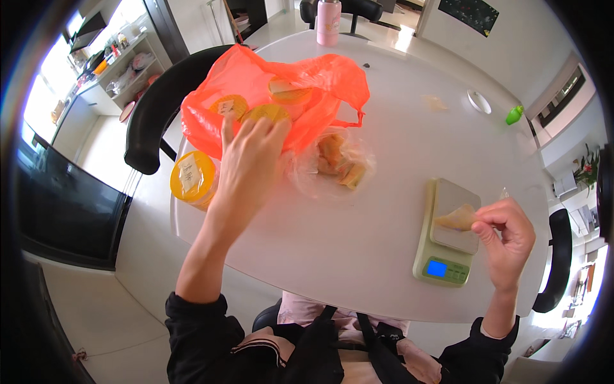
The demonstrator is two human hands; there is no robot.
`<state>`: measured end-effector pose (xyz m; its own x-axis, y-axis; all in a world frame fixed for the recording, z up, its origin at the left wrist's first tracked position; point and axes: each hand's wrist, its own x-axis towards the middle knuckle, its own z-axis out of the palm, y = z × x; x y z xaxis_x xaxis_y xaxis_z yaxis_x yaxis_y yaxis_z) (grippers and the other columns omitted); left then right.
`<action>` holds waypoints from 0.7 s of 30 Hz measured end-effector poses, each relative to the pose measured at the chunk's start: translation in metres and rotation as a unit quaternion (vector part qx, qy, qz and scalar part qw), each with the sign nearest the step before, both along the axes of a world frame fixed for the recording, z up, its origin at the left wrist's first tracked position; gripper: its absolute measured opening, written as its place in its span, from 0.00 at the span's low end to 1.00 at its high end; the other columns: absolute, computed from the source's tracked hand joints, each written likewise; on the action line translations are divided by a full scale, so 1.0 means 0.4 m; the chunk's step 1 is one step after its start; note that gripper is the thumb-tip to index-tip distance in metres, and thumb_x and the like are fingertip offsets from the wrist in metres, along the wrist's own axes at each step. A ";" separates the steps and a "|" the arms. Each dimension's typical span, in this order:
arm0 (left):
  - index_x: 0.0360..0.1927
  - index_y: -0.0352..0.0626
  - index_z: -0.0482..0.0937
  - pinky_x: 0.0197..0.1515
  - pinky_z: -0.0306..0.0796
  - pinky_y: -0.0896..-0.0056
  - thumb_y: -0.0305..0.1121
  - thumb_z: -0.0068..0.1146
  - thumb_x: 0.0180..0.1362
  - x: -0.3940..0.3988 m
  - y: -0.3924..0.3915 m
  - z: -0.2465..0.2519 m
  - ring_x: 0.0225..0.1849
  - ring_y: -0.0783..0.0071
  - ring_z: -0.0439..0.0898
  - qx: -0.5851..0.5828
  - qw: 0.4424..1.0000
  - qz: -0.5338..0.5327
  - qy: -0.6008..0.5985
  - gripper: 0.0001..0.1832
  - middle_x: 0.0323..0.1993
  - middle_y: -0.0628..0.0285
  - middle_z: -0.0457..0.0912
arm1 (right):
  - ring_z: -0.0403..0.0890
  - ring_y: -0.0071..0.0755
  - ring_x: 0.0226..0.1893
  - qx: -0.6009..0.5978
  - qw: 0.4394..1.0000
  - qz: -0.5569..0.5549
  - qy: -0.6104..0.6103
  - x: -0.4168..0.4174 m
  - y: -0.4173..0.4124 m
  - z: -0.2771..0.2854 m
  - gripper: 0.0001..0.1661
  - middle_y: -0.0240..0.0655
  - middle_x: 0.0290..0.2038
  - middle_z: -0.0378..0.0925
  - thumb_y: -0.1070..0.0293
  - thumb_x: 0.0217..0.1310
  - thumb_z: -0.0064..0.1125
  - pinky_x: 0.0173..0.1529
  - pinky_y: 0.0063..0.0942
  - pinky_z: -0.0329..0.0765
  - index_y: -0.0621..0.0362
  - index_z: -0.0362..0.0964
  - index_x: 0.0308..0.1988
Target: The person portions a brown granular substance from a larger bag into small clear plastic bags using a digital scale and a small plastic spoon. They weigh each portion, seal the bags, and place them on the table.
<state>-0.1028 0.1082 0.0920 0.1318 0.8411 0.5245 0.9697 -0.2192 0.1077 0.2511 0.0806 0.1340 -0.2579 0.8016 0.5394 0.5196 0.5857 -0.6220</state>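
Note:
My left hand [252, 153] reaches over the near side of an open red plastic bag [331, 72], its fingers apart at a yellow jar lid [266, 113]. Whether the fingertips press on that lid is hidden. Two more yellow-lidded jars stand in the bag, one a labelled jar [229, 105] and one a jar at the back [289, 91]. Thumb and fingers of my right hand [506, 235] pinch a thin, translucent tan piece [458, 218] above the steel plate of a pale green digital scale [443, 259]. The scale's display is lit blue.
A labelled jar with a yellow lid [193, 176] stands at the left table edge. Wrapped tan pieces lie in a clear plastic bag [336, 163] near the middle. Farther off are a pink bottle [328, 24], a small white dish [478, 102] and a green object [514, 115]. Black chairs [158, 105] surround the table.

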 end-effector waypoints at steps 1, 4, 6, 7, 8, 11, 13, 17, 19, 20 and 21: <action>0.46 0.40 0.77 0.58 0.62 0.57 0.28 0.64 0.48 0.007 -0.025 -0.002 0.41 0.59 0.76 0.007 1.000 -0.010 -0.009 0.19 0.31 0.56 0.75 | 0.73 0.24 0.27 -0.006 1.000 0.000 0.000 0.002 0.009 0.001 0.08 0.32 0.27 0.75 0.78 0.51 0.67 0.31 0.19 0.68 0.63 0.73 0.28; 0.42 0.41 0.77 0.47 0.67 0.62 0.27 0.61 0.48 0.013 -0.082 -0.032 0.37 0.60 0.76 -0.009 1.000 -0.025 -0.005 0.15 0.28 0.58 0.74 | 0.73 0.23 0.26 -0.019 1.000 0.009 -0.004 -0.003 0.032 0.001 0.07 0.32 0.27 0.75 0.78 0.52 0.67 0.30 0.19 0.68 0.62 0.73 0.28; 0.41 0.41 0.77 0.46 0.66 0.63 0.27 0.61 0.49 0.017 -0.112 -0.057 0.36 0.61 0.75 -0.055 0.998 -0.035 -0.008 0.14 0.28 0.60 0.73 | 0.73 0.23 0.27 -0.020 1.000 0.023 -0.005 -0.020 0.044 -0.002 0.07 0.33 0.27 0.75 0.79 0.52 0.66 0.31 0.19 0.69 0.63 0.73 0.28; 0.40 0.41 0.77 0.45 0.66 0.63 0.27 0.61 0.49 0.019 -0.124 -0.070 0.35 0.61 0.75 -0.077 0.996 -0.040 -0.010 0.13 0.27 0.60 0.73 | 0.73 0.23 0.27 -0.020 0.999 0.029 -0.006 -0.028 0.050 -0.003 0.07 0.33 0.27 0.75 0.79 0.52 0.66 0.31 0.18 0.70 0.63 0.73 0.28; 0.39 0.41 0.76 0.44 0.68 0.62 0.29 0.62 0.49 0.019 -0.136 -0.083 0.36 0.61 0.76 -0.099 0.994 -0.048 -0.007 0.13 0.29 0.60 0.73 | 0.73 0.23 0.27 -0.023 0.999 0.036 -0.009 -0.038 0.059 -0.003 0.07 0.33 0.27 0.74 0.80 0.52 0.65 0.31 0.18 0.70 0.63 0.73 0.28; 0.40 0.41 0.76 0.42 0.70 0.61 0.30 0.62 0.50 0.021 -0.158 -0.124 0.37 0.60 0.76 -0.148 0.986 -0.076 -0.017 0.13 0.30 0.59 0.74 | 0.74 0.23 0.27 -0.031 0.998 0.053 -0.027 -0.073 0.092 0.005 0.06 0.33 0.27 0.73 0.81 0.52 0.64 0.32 0.18 0.72 0.65 0.72 0.28; 0.42 0.40 0.75 0.42 0.71 0.58 0.31 0.63 0.51 0.028 -0.161 -0.131 0.39 0.59 0.75 -0.171 0.981 -0.077 -0.052 0.15 0.33 0.58 0.74 | 0.74 0.24 0.27 -0.035 0.996 0.064 -0.044 -0.095 0.122 0.014 0.06 0.32 0.27 0.72 0.82 0.53 0.63 0.33 0.18 0.72 0.66 0.72 0.28; 0.48 0.38 0.74 0.45 0.70 0.58 0.33 0.65 0.50 0.038 -0.150 -0.110 0.42 0.55 0.74 -0.121 0.980 -0.064 -0.146 0.22 0.38 0.56 0.75 | 0.74 0.25 0.26 -0.011 0.994 0.059 -0.088 -0.142 0.207 0.013 0.05 0.33 0.26 0.71 0.83 0.53 0.61 0.33 0.20 0.73 0.67 0.71 0.28; 0.51 0.37 0.73 0.47 0.69 0.58 0.33 0.65 0.49 0.043 -0.134 -0.096 0.44 0.54 0.74 -0.042 0.982 -0.066 -0.173 0.25 0.41 0.54 0.75 | 0.73 0.25 0.26 0.020 0.991 0.042 -0.123 -0.156 0.263 0.000 0.05 0.34 0.26 0.70 0.82 0.53 0.60 0.32 0.21 0.72 0.67 0.71 0.28; 0.52 0.36 0.73 0.48 0.69 0.58 0.32 0.66 0.49 0.046 -0.119 -0.088 0.45 0.53 0.74 -0.001 0.982 -0.066 -0.174 0.26 0.43 0.53 0.75 | 0.72 0.26 0.26 0.023 0.990 0.040 -0.136 -0.160 0.295 -0.011 0.05 0.34 0.26 0.70 0.82 0.53 0.60 0.32 0.23 0.71 0.67 0.70 0.28; 0.53 0.35 0.73 0.49 0.68 0.57 0.32 0.66 0.49 0.045 -0.105 -0.079 0.47 0.52 0.73 0.041 0.982 -0.064 -0.174 0.27 0.44 0.52 0.75 | 0.72 0.27 0.25 0.027 0.988 0.039 -0.147 -0.164 0.331 -0.027 0.05 0.34 0.26 0.70 0.82 0.53 0.60 0.31 0.24 0.70 0.67 0.70 0.28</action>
